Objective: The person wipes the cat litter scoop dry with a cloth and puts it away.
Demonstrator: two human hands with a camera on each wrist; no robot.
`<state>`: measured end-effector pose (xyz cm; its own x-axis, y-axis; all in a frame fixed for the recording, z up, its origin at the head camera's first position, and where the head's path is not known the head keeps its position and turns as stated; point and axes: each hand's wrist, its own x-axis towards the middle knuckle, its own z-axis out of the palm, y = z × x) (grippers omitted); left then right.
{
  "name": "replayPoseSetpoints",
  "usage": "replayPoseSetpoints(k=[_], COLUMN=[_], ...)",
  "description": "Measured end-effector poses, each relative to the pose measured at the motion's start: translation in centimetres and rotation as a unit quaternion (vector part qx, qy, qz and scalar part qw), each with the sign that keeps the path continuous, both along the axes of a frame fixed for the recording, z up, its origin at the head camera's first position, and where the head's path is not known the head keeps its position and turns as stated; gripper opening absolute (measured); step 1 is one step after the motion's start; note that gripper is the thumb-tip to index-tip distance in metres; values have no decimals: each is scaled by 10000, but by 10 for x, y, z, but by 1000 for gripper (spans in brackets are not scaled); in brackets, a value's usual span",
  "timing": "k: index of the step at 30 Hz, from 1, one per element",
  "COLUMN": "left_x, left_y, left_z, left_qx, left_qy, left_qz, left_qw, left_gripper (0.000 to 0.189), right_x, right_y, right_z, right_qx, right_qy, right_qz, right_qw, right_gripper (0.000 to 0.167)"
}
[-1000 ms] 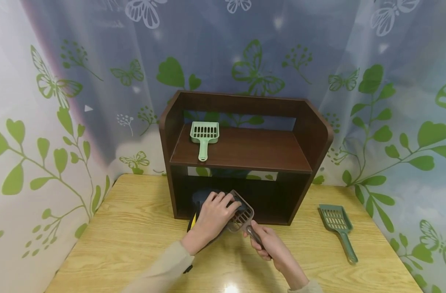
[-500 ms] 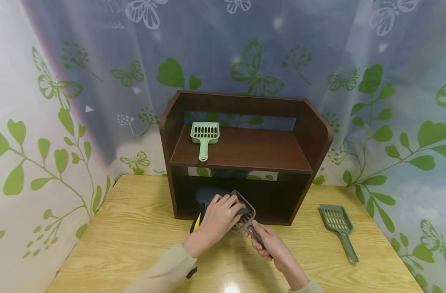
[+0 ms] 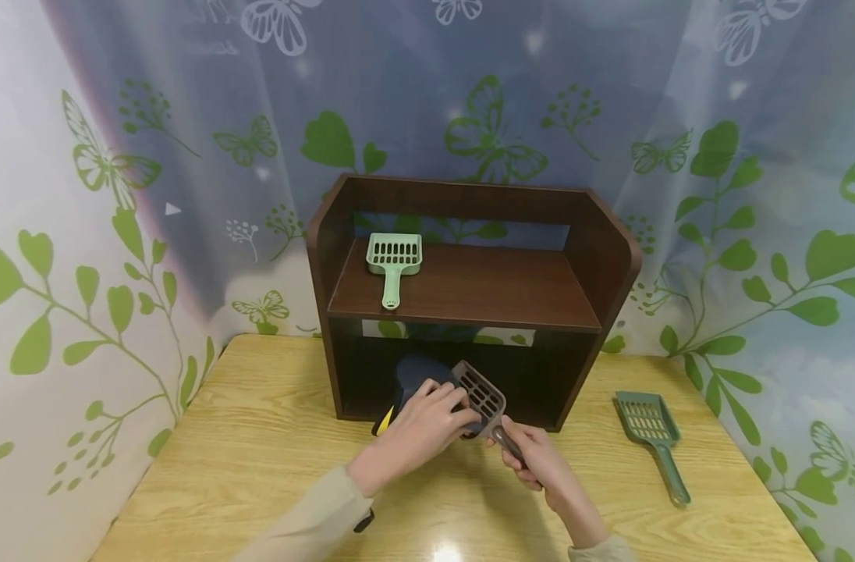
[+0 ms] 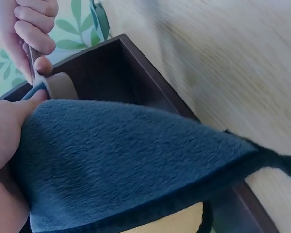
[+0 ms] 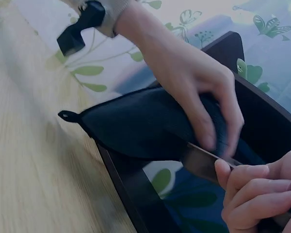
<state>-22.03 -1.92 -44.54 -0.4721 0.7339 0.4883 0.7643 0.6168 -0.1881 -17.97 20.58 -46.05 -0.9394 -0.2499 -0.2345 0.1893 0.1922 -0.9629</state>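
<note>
Change over the last half second: both hands slide a bit to the robot-free right side of the head view together; right hand (image 3: 537, 458) carries the brown scoop (image 3: 482, 394) over slightly, and left hand (image 3: 429, 421) sits lower on it, so more of the slotted head shows now, where fingers and cloth covered a good part of it; for the work in hand I read that as the cloth (image 4: 121, 160) having shifted off the slots to the near edge by the neck, a wiping pass partway along, my judgement only; grip: right fingers are wrapped round the scoop handle, left thumb and fingers pinch the cloth at the scoop's edge; whether the cloth wraps both faces there I can't tell; location: scoop is held up in front of the lower bay of the dark wood shelf (image 3: 498, 289), tilted, head up and left, handle toward the person; can't tell if its tip is inside the bay; looks: scoop is grey-brown plastic, rows of long slots, raised rim, slots look open, any dirt too small to tell; cloth is dark blue, fuzzy, black-bound, tapering to a corner with a hanging loop (image 5: 69, 115); yellow patch (image 3: 384, 421) shows beside the left hand.
</note>
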Motion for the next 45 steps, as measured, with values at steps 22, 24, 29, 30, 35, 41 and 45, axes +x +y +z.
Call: replayPoseSetpoints(k=[22, 24, 29, 30, 35, 41, 45], left_x=[-7, -10, -13, -13, -13, -16, -19], left_y=[-32, -35, -39, -38, -34, -30, -25], left_z=[9, 9, 6, 5, -1, -1, 5], left_qx=[-561, -426, -79, -53, -10, 99, 172], left_qy=[913, 959, 923, 944, 1162, 1248, 1274], left_qz=[232, 314, 311, 279, 265, 593, 708], left_qw=[9940, 9940, 9952, 9951, 9929, 9904, 9892], left_gripper=[30, 30, 25, 24, 21, 21, 18], right_x=[3, 4, 5, 6, 9, 13, 15], right_y=[19, 22, 24, 23, 11, -2, -10], right_z=[1, 1, 0, 0, -1, -5, -7], right_qx=[142, 77, -77, -71, 27, -24, 39], right_qy=[-62, -131, -221, -215, -209, -191, -117], right_qz=[177, 162, 108, 91, 61, 99, 111], right_qw=[9997, 9998, 9997, 9997, 9998, 9998, 9999], right_gripper=[60, 58, 57, 57, 60, 60, 57])
